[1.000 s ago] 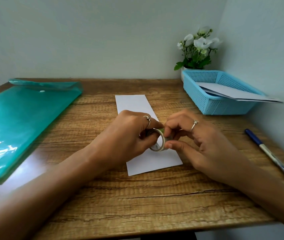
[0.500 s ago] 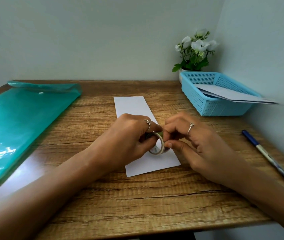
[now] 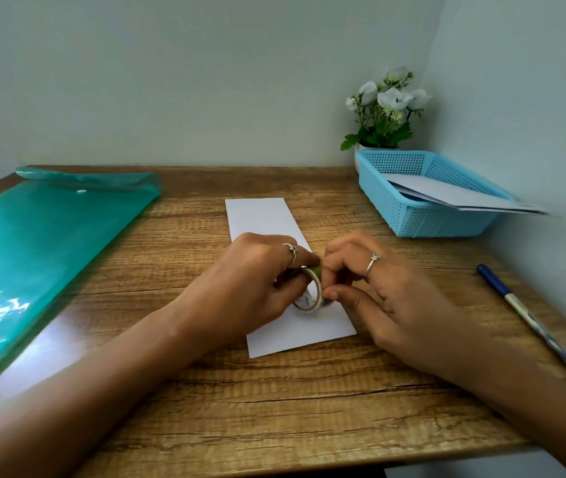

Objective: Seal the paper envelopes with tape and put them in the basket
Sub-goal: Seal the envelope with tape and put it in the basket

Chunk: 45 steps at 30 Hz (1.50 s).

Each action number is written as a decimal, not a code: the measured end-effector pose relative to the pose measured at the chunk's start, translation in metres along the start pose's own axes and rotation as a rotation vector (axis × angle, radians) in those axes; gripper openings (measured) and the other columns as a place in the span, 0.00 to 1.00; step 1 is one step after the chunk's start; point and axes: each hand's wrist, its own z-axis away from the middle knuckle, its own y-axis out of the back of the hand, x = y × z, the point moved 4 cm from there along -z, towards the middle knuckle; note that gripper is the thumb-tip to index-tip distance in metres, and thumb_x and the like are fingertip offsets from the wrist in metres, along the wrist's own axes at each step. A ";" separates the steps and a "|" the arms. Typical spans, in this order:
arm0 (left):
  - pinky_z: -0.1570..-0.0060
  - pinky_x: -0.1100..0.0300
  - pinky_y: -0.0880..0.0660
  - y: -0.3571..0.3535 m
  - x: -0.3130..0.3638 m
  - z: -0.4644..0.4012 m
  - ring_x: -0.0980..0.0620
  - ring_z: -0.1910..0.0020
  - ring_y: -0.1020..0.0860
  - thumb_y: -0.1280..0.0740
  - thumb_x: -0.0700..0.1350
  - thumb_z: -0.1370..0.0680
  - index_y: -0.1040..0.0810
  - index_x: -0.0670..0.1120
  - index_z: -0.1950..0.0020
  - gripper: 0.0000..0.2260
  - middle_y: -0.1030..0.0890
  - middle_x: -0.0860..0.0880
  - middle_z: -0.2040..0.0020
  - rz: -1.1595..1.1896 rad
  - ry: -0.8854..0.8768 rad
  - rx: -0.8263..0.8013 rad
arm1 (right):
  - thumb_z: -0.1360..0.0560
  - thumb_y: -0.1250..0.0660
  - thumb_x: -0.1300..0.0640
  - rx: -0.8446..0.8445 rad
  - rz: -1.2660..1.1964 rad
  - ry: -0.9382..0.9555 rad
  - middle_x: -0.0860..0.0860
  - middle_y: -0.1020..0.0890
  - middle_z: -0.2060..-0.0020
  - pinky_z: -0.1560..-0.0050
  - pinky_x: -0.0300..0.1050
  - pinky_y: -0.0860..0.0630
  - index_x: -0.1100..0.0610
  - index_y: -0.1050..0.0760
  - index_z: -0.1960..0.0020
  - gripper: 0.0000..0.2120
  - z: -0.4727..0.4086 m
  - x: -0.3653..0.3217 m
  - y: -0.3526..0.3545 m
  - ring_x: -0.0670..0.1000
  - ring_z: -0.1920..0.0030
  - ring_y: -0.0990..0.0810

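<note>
A white paper envelope (image 3: pixel 262 217) lies lengthwise in the middle of the wooden table (image 3: pixel 274 408). Just above its near half, my left hand (image 3: pixel 254 281) grips a small roll of clear tape (image 3: pixel 310 294) held on edge. My right hand (image 3: pixel 374 294) pinches the roll's rim between thumb and fingertips. Whether a strip of tape is pulled free is hidden by the fingers. The blue plastic basket (image 3: pixel 409 215) stands at the back right and holds white envelopes (image 3: pixel 447 198) that stick out over its right rim.
A teal plastic document folder (image 3: pixel 33 253) covers the left side of the table. A blue and white pen (image 3: pixel 533 319) lies along the right edge. A pot of white flowers (image 3: pixel 385 112) stands in the corner behind the basket. Walls close in behind and on the right.
The hands stay together on the tape roll over the envelope, the right fingertips shifting slightly on its rim. The view has tilted a little, so everything sits slightly lower in the frame.
</note>
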 end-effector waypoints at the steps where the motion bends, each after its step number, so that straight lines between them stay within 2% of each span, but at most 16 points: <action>1: 0.64 0.75 0.30 0.001 0.000 0.000 0.63 0.67 0.27 0.35 0.42 0.27 0.17 0.45 0.47 0.11 0.24 0.57 0.62 -0.001 -0.002 0.010 | 0.25 0.36 0.61 0.017 -0.010 0.001 0.44 0.27 0.53 0.51 0.34 0.28 0.54 0.27 0.53 0.03 0.000 0.000 0.001 0.44 0.52 0.26; 3: 0.63 0.72 0.27 0.002 0.001 -0.001 0.61 0.66 0.26 0.35 0.42 0.27 0.17 0.45 0.48 0.11 0.20 0.54 0.61 -0.014 -0.004 0.023 | 0.25 0.35 0.60 0.055 -0.038 -0.006 0.46 0.25 0.53 0.52 0.39 0.25 0.55 0.27 0.50 0.05 0.000 0.001 0.003 0.45 0.52 0.24; 6: 0.63 0.67 0.25 0.004 0.001 -0.002 0.61 0.66 0.25 0.36 0.43 0.27 0.17 0.46 0.48 0.11 0.19 0.53 0.61 -0.031 0.004 0.034 | 0.25 0.33 0.58 0.112 -0.006 0.031 0.47 0.23 0.50 0.50 0.37 0.25 0.56 0.24 0.44 0.10 -0.001 0.001 0.005 0.44 0.50 0.23; 9: 0.63 0.67 0.24 0.005 0.001 -0.001 0.62 0.67 0.25 0.35 0.43 0.27 0.17 0.45 0.47 0.12 0.19 0.53 0.61 0.002 0.016 0.044 | 0.26 0.34 0.58 0.162 0.057 0.093 0.49 0.21 0.51 0.49 0.34 0.26 0.58 0.21 0.46 0.10 0.000 -0.002 0.007 0.43 0.51 0.23; 13: 0.62 0.72 0.25 0.005 -0.001 -0.001 0.67 0.67 0.27 0.35 0.42 0.27 0.17 0.45 0.46 0.12 0.18 0.52 0.60 0.027 0.029 0.043 | 0.26 0.34 0.59 0.197 0.084 0.128 0.51 0.20 0.54 0.51 0.36 0.25 0.60 0.20 0.51 0.07 0.001 -0.004 0.009 0.44 0.53 0.22; 17: 0.64 0.76 0.28 0.004 -0.001 -0.002 0.66 0.68 0.27 0.36 0.42 0.27 0.17 0.44 0.47 0.12 0.18 0.53 0.60 0.029 0.018 0.044 | 0.26 0.33 0.61 0.160 0.108 0.134 0.51 0.20 0.55 0.52 0.39 0.24 0.60 0.21 0.51 0.05 -0.001 -0.004 0.009 0.45 0.53 0.22; 21: 0.64 0.79 0.34 0.005 -0.003 -0.002 0.68 0.68 0.30 0.35 0.40 0.27 0.17 0.44 0.48 0.11 0.25 0.59 0.62 -0.011 -0.020 0.021 | 0.24 0.36 0.58 0.009 0.173 0.130 0.48 0.21 0.54 0.53 0.43 0.23 0.58 0.22 0.48 0.08 -0.009 -0.001 0.009 0.45 0.54 0.22; 25: 0.66 0.76 0.34 0.010 -0.006 -0.002 0.61 0.69 0.30 0.35 0.40 0.28 0.17 0.44 0.53 0.08 0.27 0.58 0.65 -0.055 -0.028 0.036 | 0.23 0.37 0.59 -0.098 0.287 0.211 0.50 0.23 0.54 0.57 0.46 0.22 0.59 0.24 0.46 0.07 -0.021 -0.006 0.008 0.49 0.57 0.23; 29: 0.69 0.66 0.31 0.015 -0.012 0.000 0.56 0.69 0.27 0.37 0.38 0.29 0.19 0.42 0.60 0.07 0.21 0.51 0.68 -0.058 -0.022 0.014 | 0.23 0.41 0.57 -0.150 0.383 0.292 0.53 0.23 0.53 0.60 0.49 0.22 0.60 0.25 0.45 0.11 -0.031 -0.014 0.001 0.52 0.59 0.23; 31: 0.70 0.61 0.30 0.017 -0.016 0.001 0.55 0.70 0.26 0.38 0.38 0.29 0.18 0.41 0.60 0.08 0.20 0.48 0.68 -0.048 0.003 0.023 | 0.23 0.43 0.57 -0.158 0.414 0.315 0.55 0.23 0.53 0.62 0.48 0.21 0.61 0.26 0.45 0.13 -0.035 -0.018 -0.001 0.52 0.60 0.22; 37: 0.70 0.56 0.31 0.019 -0.019 0.000 0.53 0.71 0.25 0.39 0.39 0.29 0.19 0.41 0.62 0.09 0.21 0.48 0.69 -0.031 0.036 0.024 | 0.25 0.42 0.57 -0.122 0.411 0.343 0.54 0.25 0.54 0.66 0.43 0.24 0.61 0.26 0.47 0.11 -0.040 -0.018 -0.005 0.50 0.63 0.25; 39: 0.69 0.57 0.30 0.019 -0.019 -0.001 0.54 0.70 0.25 0.39 0.40 0.29 0.19 0.42 0.61 0.09 0.20 0.48 0.68 -0.029 0.032 0.032 | 0.25 0.42 0.57 -0.096 0.380 0.326 0.52 0.26 0.54 0.64 0.40 0.25 0.59 0.27 0.48 0.10 -0.039 -0.014 -0.005 0.48 0.62 0.25; 42: 0.69 0.65 0.30 0.020 -0.018 -0.002 0.57 0.69 0.26 0.37 0.40 0.28 0.18 0.44 0.59 0.08 0.21 0.53 0.68 -0.031 0.015 0.044 | 0.25 0.39 0.56 -0.047 0.216 0.240 0.45 0.28 0.55 0.60 0.38 0.25 0.55 0.28 0.49 0.07 -0.037 -0.007 -0.002 0.44 0.59 0.28; 45: 0.68 0.74 0.34 0.021 -0.015 -0.003 0.64 0.71 0.29 0.36 0.41 0.28 0.19 0.49 0.59 0.07 0.30 0.63 0.69 -0.056 -0.007 0.034 | 0.25 0.35 0.56 -0.045 0.063 0.127 0.44 0.25 0.56 0.57 0.41 0.24 0.53 0.27 0.50 0.05 -0.037 -0.001 0.000 0.46 0.57 0.25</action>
